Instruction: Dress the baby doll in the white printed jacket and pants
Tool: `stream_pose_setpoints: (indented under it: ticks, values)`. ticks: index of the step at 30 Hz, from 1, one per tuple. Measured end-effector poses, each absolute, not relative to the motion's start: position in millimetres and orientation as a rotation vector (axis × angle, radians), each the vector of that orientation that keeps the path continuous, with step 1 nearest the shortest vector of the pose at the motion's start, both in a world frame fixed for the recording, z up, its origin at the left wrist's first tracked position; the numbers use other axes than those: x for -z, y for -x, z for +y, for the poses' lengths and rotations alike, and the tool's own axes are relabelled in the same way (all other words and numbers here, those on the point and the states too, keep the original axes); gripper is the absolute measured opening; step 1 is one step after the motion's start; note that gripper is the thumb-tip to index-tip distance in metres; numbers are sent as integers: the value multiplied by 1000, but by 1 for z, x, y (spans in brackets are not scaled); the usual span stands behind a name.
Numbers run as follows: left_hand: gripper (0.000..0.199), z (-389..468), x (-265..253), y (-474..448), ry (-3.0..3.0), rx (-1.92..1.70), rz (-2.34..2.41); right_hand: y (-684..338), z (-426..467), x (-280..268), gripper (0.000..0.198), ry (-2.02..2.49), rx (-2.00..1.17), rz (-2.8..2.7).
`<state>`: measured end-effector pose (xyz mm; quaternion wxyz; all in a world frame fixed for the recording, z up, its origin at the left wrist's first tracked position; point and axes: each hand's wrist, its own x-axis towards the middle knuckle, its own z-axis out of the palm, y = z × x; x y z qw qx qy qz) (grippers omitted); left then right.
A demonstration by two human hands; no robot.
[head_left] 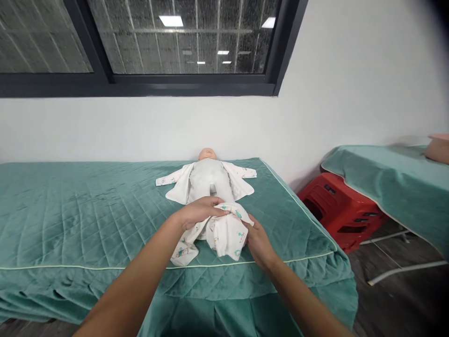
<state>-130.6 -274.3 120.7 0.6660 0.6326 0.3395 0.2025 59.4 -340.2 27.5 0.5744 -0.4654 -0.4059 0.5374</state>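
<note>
A baby doll [207, 154] lies on its back on the green quilted bed cover [105, 215], head toward the wall. Its torso is pale cloth, and an open white printed baby jacket [242, 180] is spread out beneath it with both sleeves to the sides. At the doll's legs, my left hand [201, 213] grips the top of white printed baby pants [228, 236]. My right hand [258, 241] has its fingers closed on the right edge of the same garment. The doll's lower legs are hidden by the cloth and my hands.
A dark-framed window [189, 84] is set in the white wall behind the bed. To the right, red plastic stools [345, 206] stand beneath a second green-covered surface [396, 173]. A pinkish object [438, 149] rests on it at the frame's edge.
</note>
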Motion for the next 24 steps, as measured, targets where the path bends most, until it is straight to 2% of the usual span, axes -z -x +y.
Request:
stream_pose_setpoints:
  ticks: [5, 13, 24]
  values:
    - [46, -270, -121, 129, -1258, -530, 625, -70, -323, -22, 27, 1140, -1010, -1054]
    - [39, -244, -110, 107, -1510, -752, 880, -67, -287, -23, 21, 1233, -778, -1099]
    - [35, -209, -114, 91, -1776, -809, 1006, -68, -235, -24, 21, 1227, -776, -1071]
